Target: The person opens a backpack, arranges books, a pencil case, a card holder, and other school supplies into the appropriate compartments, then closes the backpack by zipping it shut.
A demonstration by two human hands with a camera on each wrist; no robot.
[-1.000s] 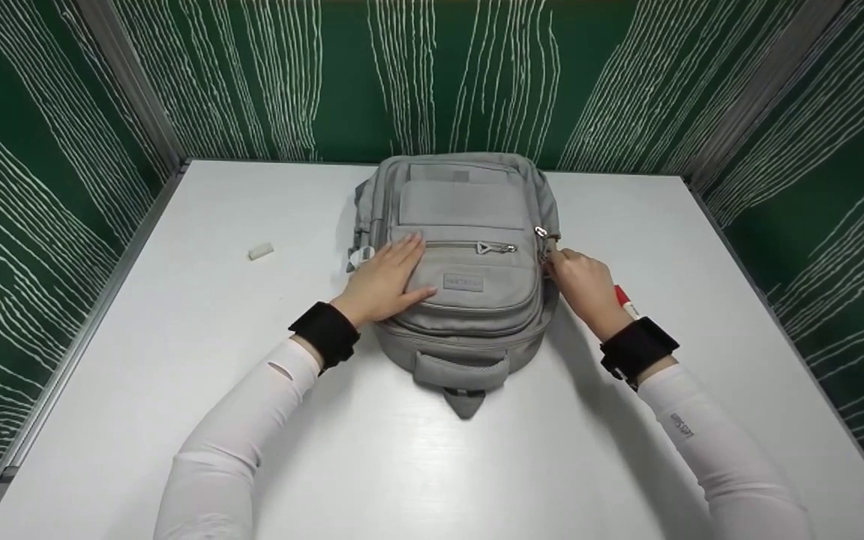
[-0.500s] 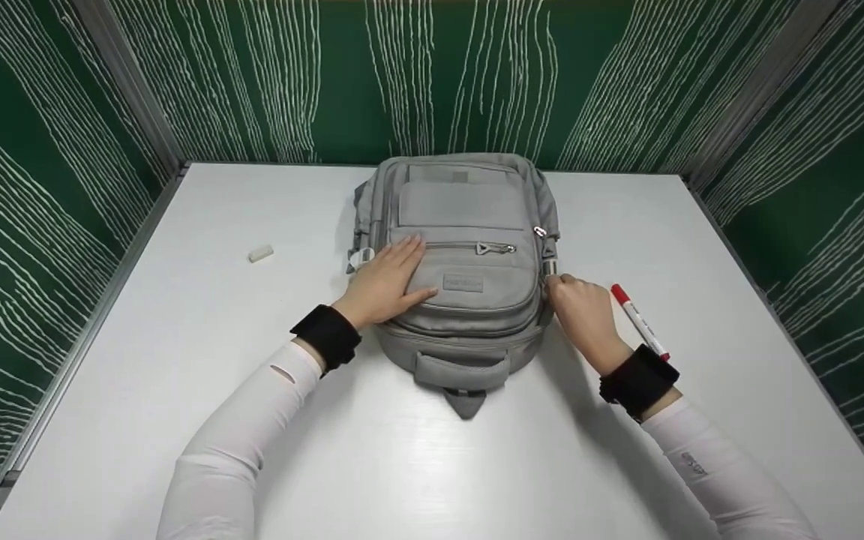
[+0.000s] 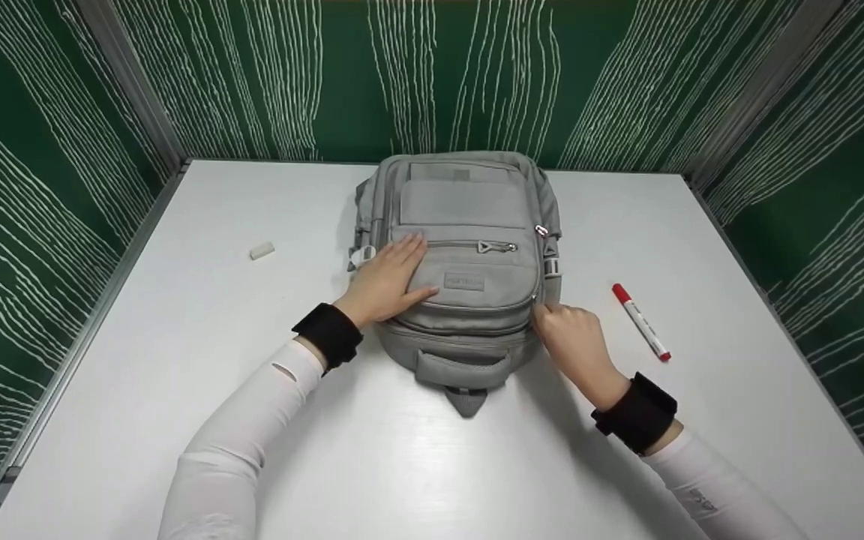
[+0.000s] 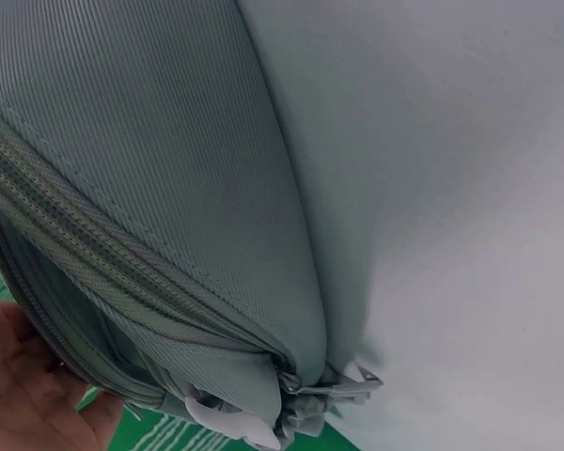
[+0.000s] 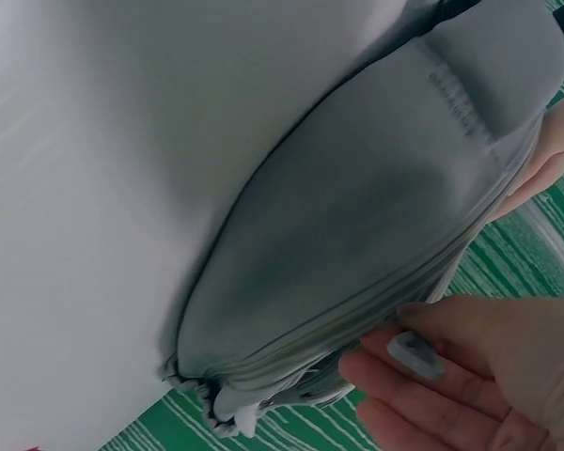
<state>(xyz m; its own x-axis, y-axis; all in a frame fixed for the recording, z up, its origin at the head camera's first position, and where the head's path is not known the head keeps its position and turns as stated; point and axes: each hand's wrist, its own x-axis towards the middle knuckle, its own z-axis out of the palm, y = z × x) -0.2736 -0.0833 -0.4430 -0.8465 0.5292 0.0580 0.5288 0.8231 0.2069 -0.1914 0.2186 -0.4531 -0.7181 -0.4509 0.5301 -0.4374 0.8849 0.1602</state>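
Note:
A grey backpack (image 3: 469, 206) lies on its back on the white table, its top handle (image 3: 463, 369) toward me. My left hand (image 3: 387, 279) rests on the front of the bag with its fingers extended. At the bag's right side, my right hand (image 3: 573, 337) pinches a zipper pull. The right wrist view shows this metal zipper pull (image 5: 416, 355) against the curled fingers, with the thumb over the zipper edge. Seen from the left wrist, a zipper track (image 4: 85, 235) runs along the bag's side, and part of the left hand (image 4: 38, 385) shows at its edge.
A red-capped marker (image 3: 641, 322) lies on the table (image 3: 432, 465) right of the bag. To the left sits a small white block (image 3: 262, 250). Green panels with white streaks (image 3: 432, 82) stand behind and on both sides.
My right hand has slid toward me along the bag's right side, uncovering a side strap buckle and the whole marker. My left hand stays where it was on the bag.

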